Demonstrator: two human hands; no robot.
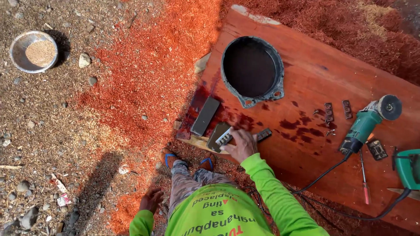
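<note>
One right hand (pixel 242 144) grips a flat silver metal blade (pixel 224 137) on a dark whetstone block (pixel 217 136); left hand (pixel 151 200) hangs loosely curled, holding nothing.

Red-brown plank (pixel 315 83), dark wet stains; black basin (pixel 252 70); teal grinder (pixel 363 126); neon-green sleeve (pixel 271 192); grey stone (pixel 205 116).
</note>
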